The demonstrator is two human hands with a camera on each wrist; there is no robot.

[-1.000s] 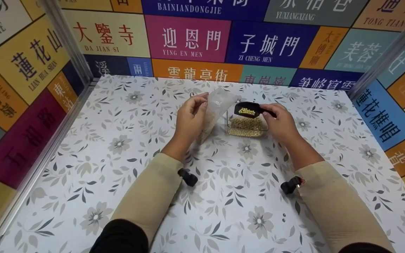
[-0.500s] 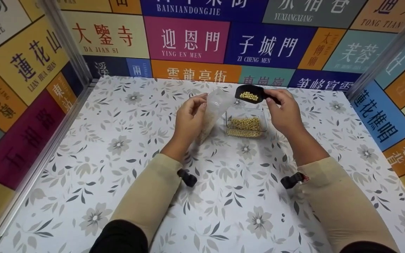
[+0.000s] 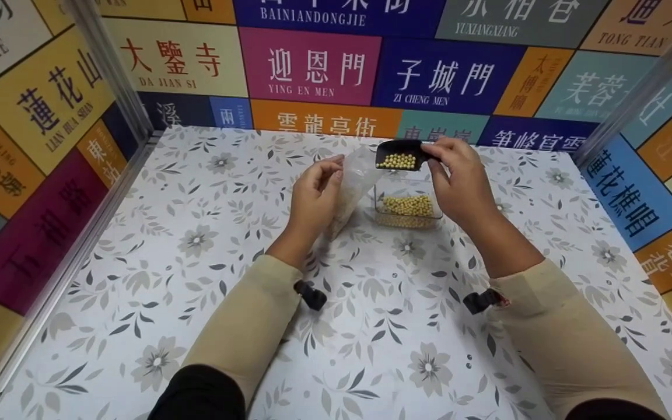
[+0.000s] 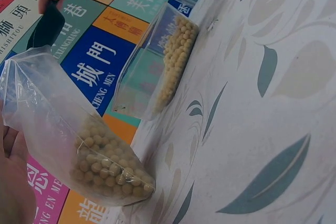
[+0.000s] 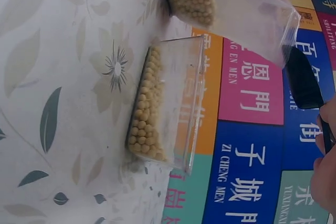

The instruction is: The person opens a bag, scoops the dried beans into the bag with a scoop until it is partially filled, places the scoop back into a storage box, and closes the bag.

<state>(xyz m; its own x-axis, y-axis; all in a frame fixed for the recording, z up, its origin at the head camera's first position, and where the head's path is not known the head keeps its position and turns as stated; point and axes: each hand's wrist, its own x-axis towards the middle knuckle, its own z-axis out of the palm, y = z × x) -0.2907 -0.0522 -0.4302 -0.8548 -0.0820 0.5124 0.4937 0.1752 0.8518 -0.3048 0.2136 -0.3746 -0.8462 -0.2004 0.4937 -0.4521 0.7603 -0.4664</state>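
Note:
My left hand (image 3: 315,192) holds a clear plastic bag (image 3: 359,172) upright on the table by its upper side. Round yellow beans, which look like soybeans (image 4: 107,169), fill the bag's lower part in the left wrist view. My right hand (image 3: 461,175) pinches the handle of a small black scoop (image 3: 409,147) carrying more soybeans (image 3: 399,161). The scoop's front edge is at the bag's mouth, seen in both wrist views. Below and to the right of the bag stands a clear rectangular container (image 5: 184,72), partly filled with soybeans (image 3: 408,205).
A white tablecloth (image 3: 225,338) with grey flowers and leaves covers the table. Colourful panels (image 3: 312,64) with Chinese lettering enclose the back and sides, with metal posts (image 3: 117,70) at the corners.
My right hand has raised the loaded scoop out of the container, then moved it left to the bag's mouth. My left hand and the bag have stayed in place.

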